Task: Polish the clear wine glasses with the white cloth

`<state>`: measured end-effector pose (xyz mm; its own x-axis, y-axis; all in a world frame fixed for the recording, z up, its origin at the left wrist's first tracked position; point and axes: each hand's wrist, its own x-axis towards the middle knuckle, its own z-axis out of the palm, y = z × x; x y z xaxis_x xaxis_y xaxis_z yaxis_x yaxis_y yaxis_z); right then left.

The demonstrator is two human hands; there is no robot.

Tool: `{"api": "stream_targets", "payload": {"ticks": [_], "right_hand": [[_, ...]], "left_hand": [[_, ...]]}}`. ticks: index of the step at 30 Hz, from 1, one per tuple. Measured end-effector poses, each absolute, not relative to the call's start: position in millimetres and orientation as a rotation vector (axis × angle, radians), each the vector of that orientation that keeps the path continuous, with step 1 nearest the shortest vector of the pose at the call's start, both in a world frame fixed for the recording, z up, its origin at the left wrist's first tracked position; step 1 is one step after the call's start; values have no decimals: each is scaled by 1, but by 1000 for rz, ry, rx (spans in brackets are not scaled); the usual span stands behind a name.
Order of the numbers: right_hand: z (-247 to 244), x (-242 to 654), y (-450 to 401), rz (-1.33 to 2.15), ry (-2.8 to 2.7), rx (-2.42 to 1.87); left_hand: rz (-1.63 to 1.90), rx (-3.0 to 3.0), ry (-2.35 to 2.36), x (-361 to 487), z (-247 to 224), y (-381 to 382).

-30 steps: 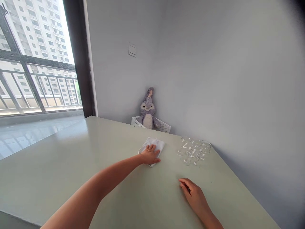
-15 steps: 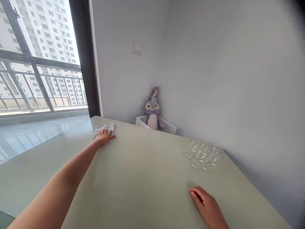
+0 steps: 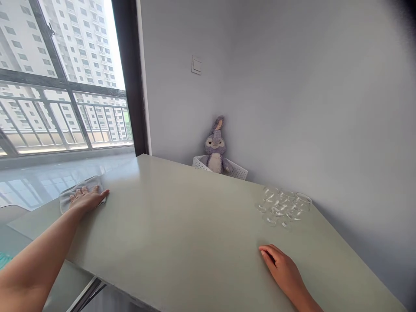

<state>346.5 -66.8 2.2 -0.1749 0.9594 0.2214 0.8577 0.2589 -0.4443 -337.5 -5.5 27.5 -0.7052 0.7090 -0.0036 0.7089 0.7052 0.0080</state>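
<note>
My left hand (image 3: 86,199) lies flat with its fingers spread on a pale grey cloth (image 3: 66,203), pressing it onto the table (image 3: 182,225) at the left edge. Part of the cloth is covered by the palm. Toward the front right, my right hand (image 3: 282,268) rests on the tabletop, fingers curled in toward the thumb, with nothing visible in it. Beyond that hand, a cluster of clear stemmed glasses (image 3: 281,206) stands near the table's right edge, apart from the hand.
Behind the table's far edge, a purple plush rabbit (image 3: 215,151) sits in a white perforated basket (image 3: 238,172). A grey wall (image 3: 308,108) runs along the right side. On the left is a large window (image 3: 65,104). A metal table leg (image 3: 85,294) shows below the near edge.
My left hand has slid the cloth from the far part of the table to its left edge, toward me. The right hand keeps its place and curled shape. The view has turned slightly left.
</note>
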Motion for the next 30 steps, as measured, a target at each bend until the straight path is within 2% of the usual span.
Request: {"api": "stream_targets", "payload": {"ticks": [4, 7, 10, 14, 23, 26, 30], "right_hand": [[6, 340, -68, 273, -2111, -1626], [7, 334, -67, 277, -2144, -1602], [9, 328, -67, 291, -2177, -1586], [13, 322, -69, 314, -2188, -1568], [19, 306, -76, 302, -2043, -1477], [21, 279, -87, 271, -1962, -1380], [16, 242, -103, 321, -2039, -1395]], "left_hand": [[5, 1201, 2892, -305, 27, -29], [-1, 1407, 2797, -260, 25, -45], [0, 1819, 2589, -204, 18, -57], [169, 2230, 2245, -128, 8, -58], [277, 2557, 1411, 34, 16, -63], [464, 2478, 1253, 79, 12, -88], [975, 2136, 1287, 96, 21, -104]]}}
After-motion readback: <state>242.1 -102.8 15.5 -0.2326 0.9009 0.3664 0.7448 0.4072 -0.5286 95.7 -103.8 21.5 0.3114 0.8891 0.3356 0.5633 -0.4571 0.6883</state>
